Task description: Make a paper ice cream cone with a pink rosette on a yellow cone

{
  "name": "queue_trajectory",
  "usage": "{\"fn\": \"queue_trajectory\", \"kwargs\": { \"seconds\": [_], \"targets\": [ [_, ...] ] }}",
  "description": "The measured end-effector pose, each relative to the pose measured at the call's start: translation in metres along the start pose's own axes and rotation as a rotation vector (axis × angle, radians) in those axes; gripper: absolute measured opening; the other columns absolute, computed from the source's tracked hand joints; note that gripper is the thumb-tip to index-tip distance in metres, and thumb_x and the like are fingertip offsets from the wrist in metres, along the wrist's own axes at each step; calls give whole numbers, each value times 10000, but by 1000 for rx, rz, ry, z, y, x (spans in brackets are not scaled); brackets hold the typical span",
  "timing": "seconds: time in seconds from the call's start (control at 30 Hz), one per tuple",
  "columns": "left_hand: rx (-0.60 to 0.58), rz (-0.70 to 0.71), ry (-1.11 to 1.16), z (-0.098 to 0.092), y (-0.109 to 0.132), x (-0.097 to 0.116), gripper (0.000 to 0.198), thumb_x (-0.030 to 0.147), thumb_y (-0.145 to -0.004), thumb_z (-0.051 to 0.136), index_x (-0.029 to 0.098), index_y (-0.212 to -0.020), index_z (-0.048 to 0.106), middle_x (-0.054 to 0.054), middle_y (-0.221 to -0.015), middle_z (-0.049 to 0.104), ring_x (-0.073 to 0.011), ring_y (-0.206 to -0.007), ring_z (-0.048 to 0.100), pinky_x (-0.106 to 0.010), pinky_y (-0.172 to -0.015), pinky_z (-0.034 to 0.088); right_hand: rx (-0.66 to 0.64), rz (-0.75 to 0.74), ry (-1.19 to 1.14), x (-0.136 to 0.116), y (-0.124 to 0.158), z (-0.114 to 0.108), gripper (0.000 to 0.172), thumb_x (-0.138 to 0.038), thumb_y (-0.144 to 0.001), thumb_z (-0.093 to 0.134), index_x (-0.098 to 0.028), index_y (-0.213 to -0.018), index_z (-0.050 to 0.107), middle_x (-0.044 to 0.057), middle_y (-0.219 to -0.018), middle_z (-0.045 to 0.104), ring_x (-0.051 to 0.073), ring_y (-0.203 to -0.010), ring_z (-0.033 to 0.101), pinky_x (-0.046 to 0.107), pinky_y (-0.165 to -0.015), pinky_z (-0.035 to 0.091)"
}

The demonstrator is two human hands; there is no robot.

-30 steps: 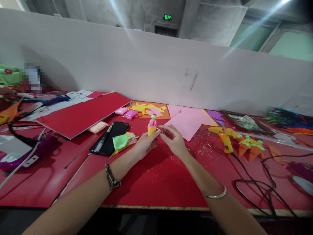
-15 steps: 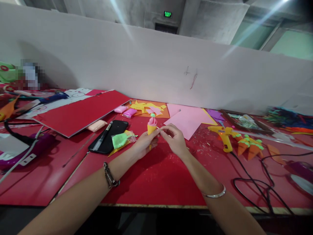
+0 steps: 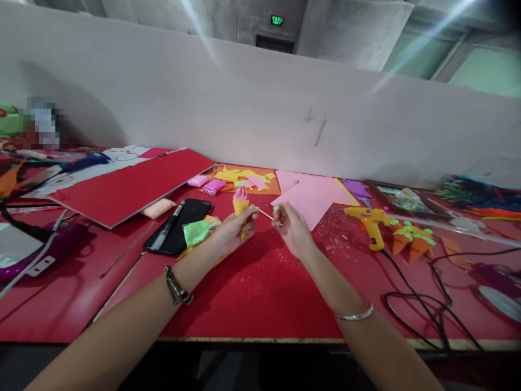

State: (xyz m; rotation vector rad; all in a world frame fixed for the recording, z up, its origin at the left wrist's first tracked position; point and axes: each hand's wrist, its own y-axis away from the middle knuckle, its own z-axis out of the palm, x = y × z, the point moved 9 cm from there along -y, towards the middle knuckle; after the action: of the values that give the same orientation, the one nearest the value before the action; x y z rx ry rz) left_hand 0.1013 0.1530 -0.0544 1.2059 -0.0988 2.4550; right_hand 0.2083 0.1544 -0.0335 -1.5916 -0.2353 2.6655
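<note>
My left hand (image 3: 233,231) is closed round a small yellow paper cone (image 3: 240,206) with a pink top and a green dot on it, held upright above the red table (image 3: 260,293). My right hand (image 3: 291,228) pinches a thin pale stick (image 3: 265,215) whose far end points at the cone. A bit of green shows at my right fingertips. The hands are a short way apart.
A black phone (image 3: 179,232) with a pen on it and a green clay bag (image 3: 197,232) lie left of my hands. Pink paper (image 3: 309,198) and yellow scraps (image 3: 244,178) lie behind. A yellow glue gun (image 3: 368,222), orange paper carrots (image 3: 411,243) and black cables (image 3: 423,304) are at the right.
My hands have drawn apart: the left has moved the cone a little left, and the right now holds the thin stick out between them.
</note>
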Motion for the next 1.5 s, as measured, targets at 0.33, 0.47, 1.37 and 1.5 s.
{"fn": "queue_trajectory", "kwargs": {
  "seconds": [0.33, 0.47, 1.37, 1.5],
  "targets": [
    [0, -108, 0, 7, 3, -15, 219, 297, -671, 663, 131, -684, 521, 57, -554, 481, 13, -343, 242, -125, -350, 251, 11, 25, 44, 6, -4, -8, 123, -235, -625, 678, -187, -713, 606, -36, -697, 641, 44, -646, 581, 156, -648, 445],
    [9, -102, -7, 6, 3, -14, 208, 295, -674, 661, 136, -699, 530, 54, -554, 485, 6, -349, 272, -127, -356, 275, -24, 34, 15, 6, -4, -5, 196, -212, -623, 676, -194, -814, 636, -24, -738, 662, 48, -684, 599, 158, -685, 454],
    [-77, -123, -214, 16, 8, -20, 270, 345, -722, 601, 139, -645, 445, 68, -545, 430, 12, -350, 225, -139, -378, 233, 132, -83, 139, -8, -3, -17, 196, -304, -642, 635, -186, -800, 637, -1, -755, 622, 103, -699, 558, 255, -690, 450],
    [-68, -126, -202, 17, 9, -20, 266, 337, -693, 622, 141, -642, 449, 60, -555, 436, 4, -370, 275, -143, -387, 244, 195, -127, 185, -13, -2, -23, 145, -325, -676, 606, -184, -712, 614, -40, -610, 547, 60, -553, 484, 205, -580, 422]
  ]
}}
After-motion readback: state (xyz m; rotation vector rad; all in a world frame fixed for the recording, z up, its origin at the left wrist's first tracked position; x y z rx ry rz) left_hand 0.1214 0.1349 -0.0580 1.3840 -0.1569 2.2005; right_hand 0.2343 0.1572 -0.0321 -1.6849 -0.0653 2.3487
